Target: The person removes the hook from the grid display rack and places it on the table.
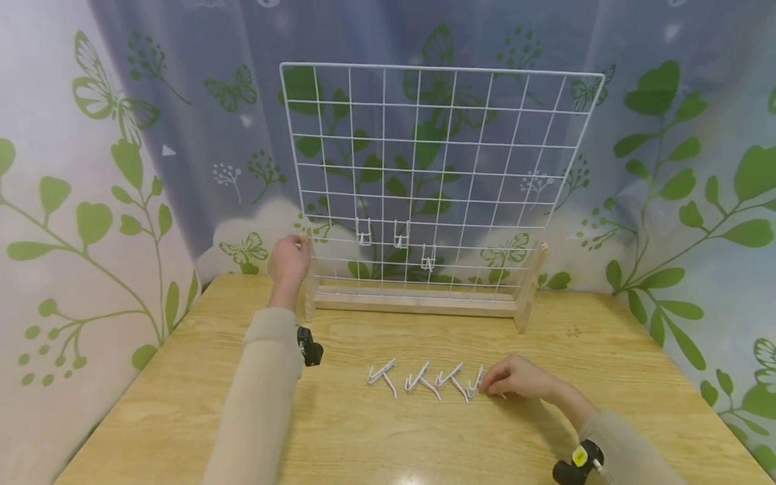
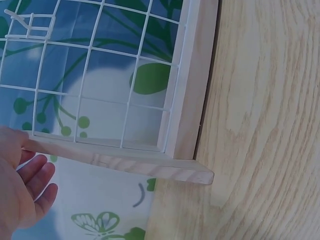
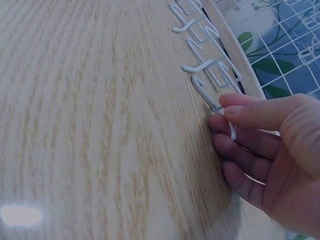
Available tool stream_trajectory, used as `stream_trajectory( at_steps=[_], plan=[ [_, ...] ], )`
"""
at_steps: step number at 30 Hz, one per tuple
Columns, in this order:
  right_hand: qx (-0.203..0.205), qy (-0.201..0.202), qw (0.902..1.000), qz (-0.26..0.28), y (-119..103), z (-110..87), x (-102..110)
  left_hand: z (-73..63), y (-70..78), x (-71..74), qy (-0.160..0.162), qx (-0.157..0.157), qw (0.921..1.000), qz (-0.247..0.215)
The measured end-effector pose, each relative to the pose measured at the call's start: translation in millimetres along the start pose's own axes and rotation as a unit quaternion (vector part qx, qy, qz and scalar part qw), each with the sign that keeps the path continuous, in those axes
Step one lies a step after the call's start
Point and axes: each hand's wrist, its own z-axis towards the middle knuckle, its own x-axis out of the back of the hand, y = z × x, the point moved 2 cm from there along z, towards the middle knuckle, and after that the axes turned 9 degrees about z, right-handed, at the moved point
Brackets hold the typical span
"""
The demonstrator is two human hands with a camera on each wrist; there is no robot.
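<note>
A white wire grid (image 1: pixel 442 68) stands upright in a wooden stand (image 1: pixel 418 306) at the back of the table. My left hand (image 1: pixel 289 259) grips the top end of the stand's left side piece (image 2: pixel 125 163) between thumb and fingers. Three white wire hooks hang on the lower grid, one of them a hook (image 1: pixel 401 238) near the middle. In front of the stand, several more hooks lie in a row, such as the leftmost hook (image 1: pixel 380 372). My right hand (image 1: pixel 521 377) pinches the rightmost hook (image 3: pixel 202 91) between thumb and index finger, low over the table.
The wooden table (image 1: pixel 364 438) extends around the stand and hooks. Behind it hangs a curtain (image 1: pixel 182 202) with a leaf and butterfly print. The stand's right side piece (image 1: pixel 530 289) rises beyond my right hand.
</note>
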Motion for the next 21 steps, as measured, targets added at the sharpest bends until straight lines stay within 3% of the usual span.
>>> stream_trajectory(
  at_steps=[11, 21],
  plan=[
    [-0.008, 0.013, 0.9999, -0.007, -0.6, -0.5, 3.6, -0.8, 2.8, 4.3, 0.006, -0.008, 0.9998, -0.015],
    [-0.004, 0.051, 0.9985, -0.018, -8.3, -2.6, 22.6, -2.8, 3.3, 6.7, -0.025, 0.011, 0.9989, -0.037]
  ],
)
